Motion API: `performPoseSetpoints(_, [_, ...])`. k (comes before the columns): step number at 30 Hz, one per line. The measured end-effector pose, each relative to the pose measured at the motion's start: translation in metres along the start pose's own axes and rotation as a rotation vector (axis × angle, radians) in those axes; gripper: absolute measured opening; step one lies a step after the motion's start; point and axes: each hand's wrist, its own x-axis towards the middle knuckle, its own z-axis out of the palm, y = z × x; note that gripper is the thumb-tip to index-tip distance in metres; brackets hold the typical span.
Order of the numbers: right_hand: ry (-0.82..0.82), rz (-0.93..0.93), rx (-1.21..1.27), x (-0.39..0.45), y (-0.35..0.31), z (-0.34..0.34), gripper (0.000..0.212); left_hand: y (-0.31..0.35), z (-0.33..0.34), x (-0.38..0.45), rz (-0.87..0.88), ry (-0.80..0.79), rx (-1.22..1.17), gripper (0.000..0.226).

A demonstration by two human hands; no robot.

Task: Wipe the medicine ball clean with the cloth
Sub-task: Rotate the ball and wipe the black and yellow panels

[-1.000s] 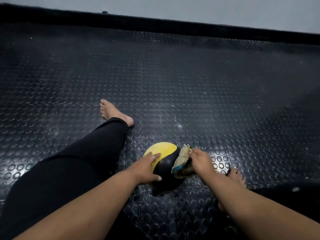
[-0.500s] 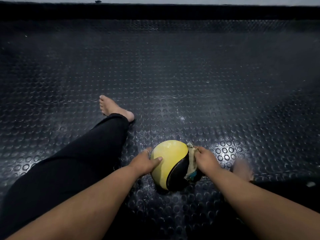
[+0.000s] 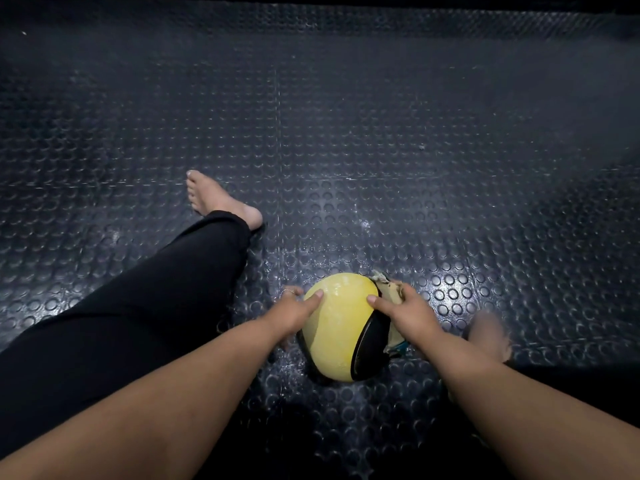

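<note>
A yellow and black medicine ball rests on the studded black floor mat between my legs. My left hand lies flat against the ball's left side, thumb on the yellow panel. My right hand presses a beige cloth against the ball's right side, thumb on the yellow. Most of the cloth is hidden under the hand; a blue-edged corner shows below the wrist.
My left leg in black trousers stretches out to the left, its bare foot on the mat. My right foot lies just right of the ball. The black studded mat runs to a dark border at the back.
The ball has rolled so that more yellow faces up and the black panel has gone to the lower right. My right hand with the cloth has slid round the ball's right side.
</note>
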Motion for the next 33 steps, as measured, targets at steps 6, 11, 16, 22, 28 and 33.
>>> performPoseSetpoints(6, [0.063,0.194,0.28,0.01,0.01,-0.003,0.044,-0.003,0.009,0.001,-0.161,-0.178,-0.209,0.096])
performPoseSetpoints(11, [0.006,0.139,0.227,0.013,0.005,0.003,0.052,-0.004,0.008,-0.013,-0.152,-0.249,-0.297,0.098])
performPoseSetpoints(16, [-0.003,-0.029,0.194,0.012,-0.009,0.002,0.027,-0.004,0.005,-0.025,-0.116,-0.211,-0.49,0.106])
performPoseSetpoints(22, [0.03,-0.115,0.052,0.013,-0.011,-0.007,0.025,-0.007,0.019,-0.025,-0.049,-0.025,-0.108,0.085])
performPoseSetpoints(28, [0.323,-0.331,-0.516,0.015,-0.028,-0.007,0.038,0.005,0.021,-0.035,0.351,0.149,0.603,0.093])
performPoseSetpoints(33, [0.427,-0.393,-0.333,0.016,-0.025,-0.003,0.034,0.023,0.005,-0.03,0.529,0.006,0.899,0.099])
